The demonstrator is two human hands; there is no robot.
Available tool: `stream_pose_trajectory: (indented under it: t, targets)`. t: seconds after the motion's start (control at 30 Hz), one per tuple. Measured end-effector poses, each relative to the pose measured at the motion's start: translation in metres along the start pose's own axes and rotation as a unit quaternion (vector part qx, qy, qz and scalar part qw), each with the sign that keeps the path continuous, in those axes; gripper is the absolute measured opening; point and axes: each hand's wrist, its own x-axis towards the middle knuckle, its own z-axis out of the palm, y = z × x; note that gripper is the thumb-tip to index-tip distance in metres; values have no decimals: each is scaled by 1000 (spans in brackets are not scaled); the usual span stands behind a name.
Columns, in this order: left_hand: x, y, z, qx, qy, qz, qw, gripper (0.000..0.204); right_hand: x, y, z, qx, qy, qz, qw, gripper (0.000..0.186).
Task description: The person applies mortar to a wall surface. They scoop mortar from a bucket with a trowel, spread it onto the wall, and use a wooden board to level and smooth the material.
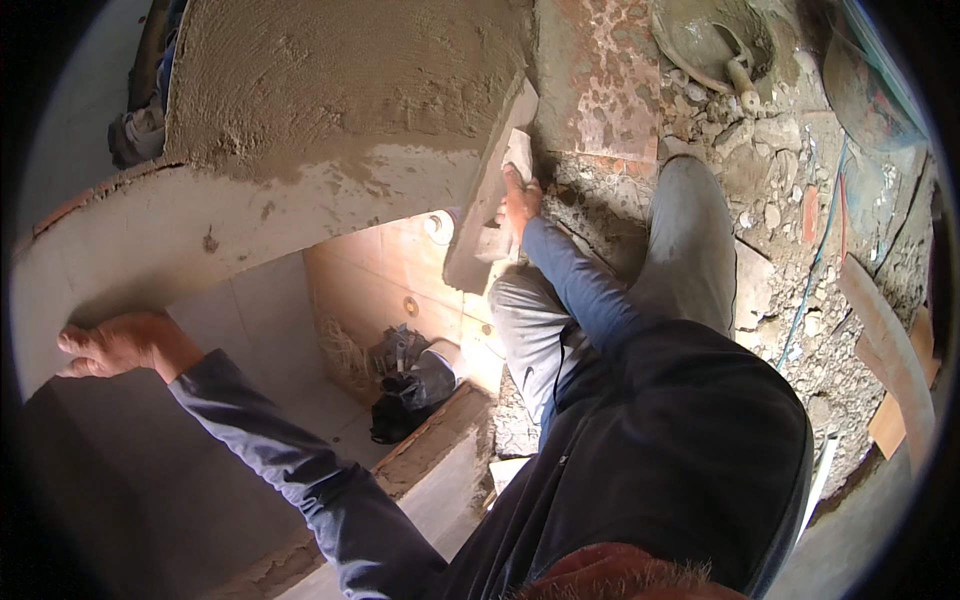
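Observation:
My right hand (519, 200) is closed on the handle of a long plastering float (470, 250). The float stands tilted on its edge at the right end of a mortar-covered surface (340, 80), and wet mortar coats its plate. To the left, my left hand (125, 343) rests at the lower edge of a pale, smooth band (250, 215) that fronts the mortar. Its thumb and fingers are apart, and part of the hand turns out of sight. The mortar looks spread and combed with fine marks, rougher near the band.
A mortar bucket (715, 40) with a tool handle in it stands at the far right, beside rubble (770, 220). Below the band is a recess with dark plastic bags (405, 385). A curved strip (890, 340) and offcuts lie at right; my knees are beside the float.

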Motion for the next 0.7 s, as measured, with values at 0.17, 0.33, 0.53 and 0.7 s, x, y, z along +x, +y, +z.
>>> stream_pose_trajectory:
  t: [0.17,0.33,0.53,0.7]
  targets:
    - [-7,7,3,-10,3,-9,1000,83,-79,-14,26,35,-120,-34,992,40]
    - [-9,5,4,-17,5,-9,1000,83,-121,-33,54,5,-242,-127,962,34]
    - [-7,-6,5,-9,0,2,1000,82,-140,-77,110,-185,-131,-558,798,61]
    - [1,-12,-1,-32,-14,24,999,80,-60,-140,113,-134,-80,-499,852,67]
